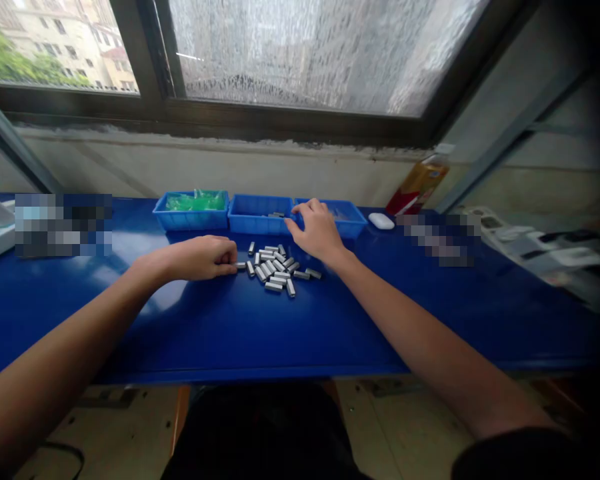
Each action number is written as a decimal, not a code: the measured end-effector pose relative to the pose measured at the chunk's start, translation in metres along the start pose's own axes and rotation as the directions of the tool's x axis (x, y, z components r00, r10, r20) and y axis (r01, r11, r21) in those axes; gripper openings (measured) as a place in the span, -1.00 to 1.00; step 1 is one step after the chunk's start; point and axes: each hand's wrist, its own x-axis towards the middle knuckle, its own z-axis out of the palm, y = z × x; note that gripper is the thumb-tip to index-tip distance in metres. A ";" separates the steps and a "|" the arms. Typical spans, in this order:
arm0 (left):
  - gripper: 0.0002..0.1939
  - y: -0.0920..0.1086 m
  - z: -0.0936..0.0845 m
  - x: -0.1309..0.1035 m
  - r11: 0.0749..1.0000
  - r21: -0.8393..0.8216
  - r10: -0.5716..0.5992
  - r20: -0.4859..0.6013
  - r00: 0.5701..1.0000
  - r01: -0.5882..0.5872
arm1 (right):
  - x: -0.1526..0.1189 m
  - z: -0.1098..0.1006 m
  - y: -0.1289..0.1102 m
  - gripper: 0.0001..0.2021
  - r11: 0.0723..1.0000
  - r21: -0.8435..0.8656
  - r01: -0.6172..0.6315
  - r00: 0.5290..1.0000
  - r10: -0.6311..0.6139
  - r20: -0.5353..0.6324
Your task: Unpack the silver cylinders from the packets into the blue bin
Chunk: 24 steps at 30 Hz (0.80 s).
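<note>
Bins (260,226) near right hand (320,231); left (211,258) seemingly pinches block (241,266).

A window fills the upper view. Its clear pane (55,47), at 10 o'clock, looks out on pale buildings (75,40) and green foliage (5,57); the wide pane (300,53) at 12 o'clock is streaked and hazy. Around both runs a dark frame (150,53), above an off-white wall (220,163) with a rough, chipped upper edge. Grey metal posts slant at 10 o'clock (17,143) and 2 o'clock (515,140). Pale daylight leaves soft reflections on the glossy blue bench (205,340), mostly toward 8 o'clock. Beneath its near edge, a beige floor (380,420) shows at 5 and 7 o'clock, with small dark spots and a thin seam. The far 3 o'clock side falls into shadow.
</note>
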 end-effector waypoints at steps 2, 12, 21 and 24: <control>-0.89 0.002 0.000 0.000 1.000 0.026 0.000 0.002 1.000 0.000 | -0.001 0.000 0.001 -0.76 1.000 0.010 0.009 1.000 -0.009 -0.005; -0.79 0.007 -0.004 0.002 0.989 0.148 0.028 -0.205 0.978 0.003 | -0.008 -0.023 -0.027 -0.78 0.968 0.215 0.127 0.992 -0.122 -0.038; -0.68 0.034 0.003 0.005 0.978 -0.206 -0.010 -0.214 0.977 -0.035 | -0.023 -0.030 -0.057 -0.85 0.873 0.328 0.361 0.910 -0.407 0.080; -0.56 0.038 0.005 0.003 0.975 -0.217 -0.067 -0.089 0.994 0.046 | -0.021 -0.030 -0.052 -0.87 0.869 0.352 0.349 0.910 -0.403 0.092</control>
